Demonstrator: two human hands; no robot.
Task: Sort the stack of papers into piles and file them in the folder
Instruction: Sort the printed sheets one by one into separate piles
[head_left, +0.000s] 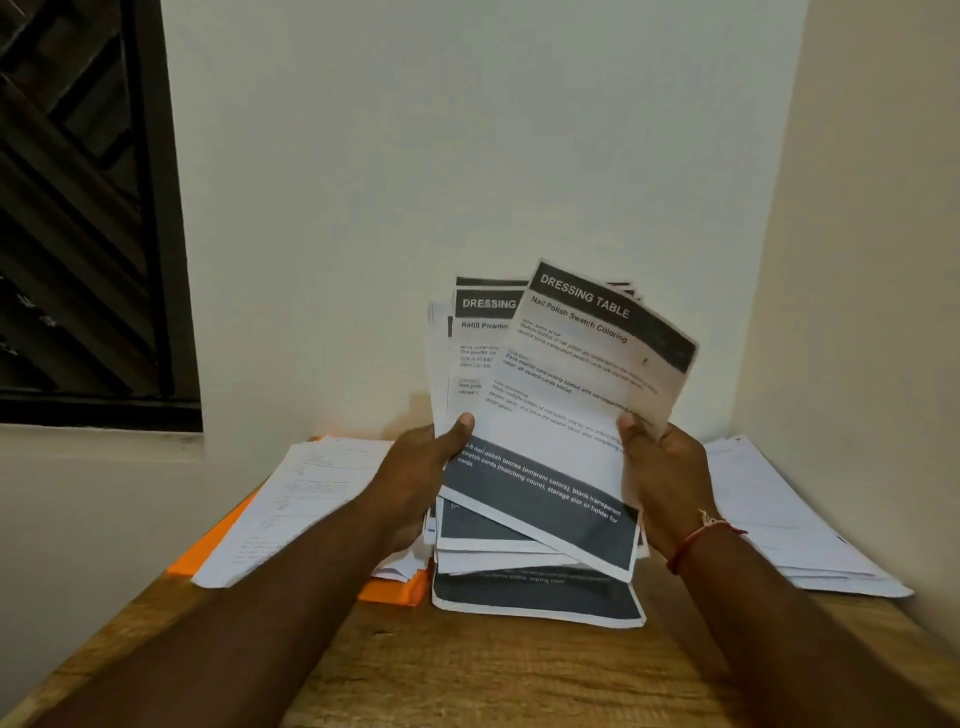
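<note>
Left hand (415, 480) and right hand (667, 470) each grasp the fanned paper stack (545, 415); orange folder (208, 552) at eight o'clock, apparently beneath loose sheets (301, 499).

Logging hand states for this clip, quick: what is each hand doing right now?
Left hand: grips the raised stack of papers at its left edge, thumb in front.
Right hand: pinches the tilted front sheet at its right edge.

Bare left hand (415, 470) and right hand (667, 467), forearms bare too. On right wrist, 4 o'clock in frame: thin red thread bracelet (693, 543), pale knot on top, short tail toward 3 o'clock.
</note>
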